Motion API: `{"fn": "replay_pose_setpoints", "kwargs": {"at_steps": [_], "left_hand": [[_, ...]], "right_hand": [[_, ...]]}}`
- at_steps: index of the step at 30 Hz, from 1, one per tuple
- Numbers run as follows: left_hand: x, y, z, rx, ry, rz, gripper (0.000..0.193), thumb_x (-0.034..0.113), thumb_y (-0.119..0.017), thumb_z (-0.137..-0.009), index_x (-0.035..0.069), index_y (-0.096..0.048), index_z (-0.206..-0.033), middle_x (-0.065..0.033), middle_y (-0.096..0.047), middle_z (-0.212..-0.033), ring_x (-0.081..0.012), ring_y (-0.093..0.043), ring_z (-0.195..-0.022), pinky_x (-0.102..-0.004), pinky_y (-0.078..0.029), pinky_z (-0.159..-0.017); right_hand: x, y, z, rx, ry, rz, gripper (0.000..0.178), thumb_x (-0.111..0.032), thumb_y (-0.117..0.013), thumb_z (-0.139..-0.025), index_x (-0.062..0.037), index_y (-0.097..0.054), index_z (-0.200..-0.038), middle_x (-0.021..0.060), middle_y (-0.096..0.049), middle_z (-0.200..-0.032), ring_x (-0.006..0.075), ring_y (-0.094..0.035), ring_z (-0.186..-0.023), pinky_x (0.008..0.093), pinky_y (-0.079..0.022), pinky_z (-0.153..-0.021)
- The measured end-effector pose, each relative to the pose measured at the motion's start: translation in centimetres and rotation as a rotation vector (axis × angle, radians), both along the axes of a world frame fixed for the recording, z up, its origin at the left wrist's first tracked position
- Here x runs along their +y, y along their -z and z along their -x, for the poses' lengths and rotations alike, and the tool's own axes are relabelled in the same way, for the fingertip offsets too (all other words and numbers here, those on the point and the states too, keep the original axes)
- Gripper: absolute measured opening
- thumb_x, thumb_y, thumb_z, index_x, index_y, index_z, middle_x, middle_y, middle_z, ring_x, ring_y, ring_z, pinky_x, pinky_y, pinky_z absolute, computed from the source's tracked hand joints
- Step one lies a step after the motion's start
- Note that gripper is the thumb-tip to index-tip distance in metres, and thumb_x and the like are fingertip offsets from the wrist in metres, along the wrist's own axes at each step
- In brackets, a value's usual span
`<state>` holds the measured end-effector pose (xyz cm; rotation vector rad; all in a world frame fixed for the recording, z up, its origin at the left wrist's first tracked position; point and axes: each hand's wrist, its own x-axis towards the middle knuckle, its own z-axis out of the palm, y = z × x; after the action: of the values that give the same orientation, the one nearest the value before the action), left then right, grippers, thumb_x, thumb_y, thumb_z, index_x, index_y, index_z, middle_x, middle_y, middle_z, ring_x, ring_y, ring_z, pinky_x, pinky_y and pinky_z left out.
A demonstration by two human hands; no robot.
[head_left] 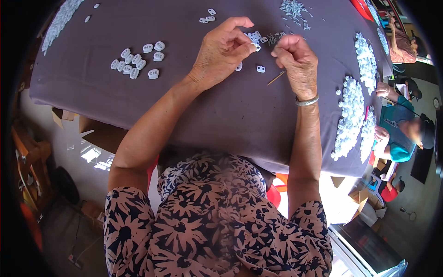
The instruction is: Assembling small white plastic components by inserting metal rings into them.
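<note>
My left hand point(224, 51) pinches a small white plastic piece with holes point(256, 47) between thumb and finger. Facing it, my right hand point(297, 62), with a bangle at its wrist, has thumb and forefinger pressed together; what they hold is too small to make out. A thin brass-coloured stick point(276, 78) reaches close under the right fingers; whether it is held or lies on the cloth I cannot tell. Between and beyond the hands are several more white pieces point(252, 36) and a little heap of tiny metal parts point(272, 39). A single white piece point(260, 69) lies between the hands.
A dark cloth covers the table point(221, 111). Several white pieces point(136, 59) lie at left. Tiny metal parts point(294, 10) are heaped at the far side. Large white piles point(348, 117) line the right side, where a person in teal point(399, 120) reaches in.
</note>
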<state>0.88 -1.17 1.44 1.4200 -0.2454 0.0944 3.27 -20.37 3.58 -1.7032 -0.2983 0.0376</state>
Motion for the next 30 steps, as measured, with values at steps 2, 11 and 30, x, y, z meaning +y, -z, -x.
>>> {"fn": "replay_pose_setpoints", "kwargs": {"at_steps": [2,11,30], "left_hand": [[-0.3,-0.2,0.4,0.009,0.025,-0.003,0.036,-0.001,-0.062,-0.085,0.004,-0.050,-0.119,-0.0004,-0.064,-0.078,-0.0032,-0.056,-0.068,-0.0188,-0.047,-0.062],[-1.1,0.5,0.4,-0.026,0.042,0.019,0.034,0.000,-0.062,-0.086,0.005,-0.050,-0.117,-0.0006,-0.064,-0.078,-0.0036,-0.057,-0.071,-0.0190,-0.048,-0.064],[-1.1,0.9,0.4,-0.057,0.034,-0.019,0.037,0.002,-0.067,-0.084,0.003,-0.051,-0.117,-0.0006,-0.064,-0.075,-0.0037,-0.056,-0.068,-0.0192,-0.048,-0.062]], "right_hand": [[1.1,-0.1,0.4,0.028,0.007,-0.107,0.007,0.003,-0.061,-0.086,-0.0007,-0.065,-0.091,0.0019,-0.063,-0.079,0.0067,-0.053,-0.064,0.0192,-0.043,-0.058],[1.5,0.4,0.6,-0.115,-0.094,-0.017,0.011,-0.009,-0.064,-0.090,-0.0024,-0.067,-0.098,-0.0002,-0.064,-0.088,0.0064,-0.053,-0.071,0.0199,-0.046,-0.063],[0.9,0.0,0.6,-0.101,-0.124,0.083,0.013,-0.013,-0.066,-0.089,-0.0019,-0.067,-0.094,-0.0019,-0.061,-0.082,0.0065,-0.050,-0.070,0.0199,-0.044,-0.065]]}}
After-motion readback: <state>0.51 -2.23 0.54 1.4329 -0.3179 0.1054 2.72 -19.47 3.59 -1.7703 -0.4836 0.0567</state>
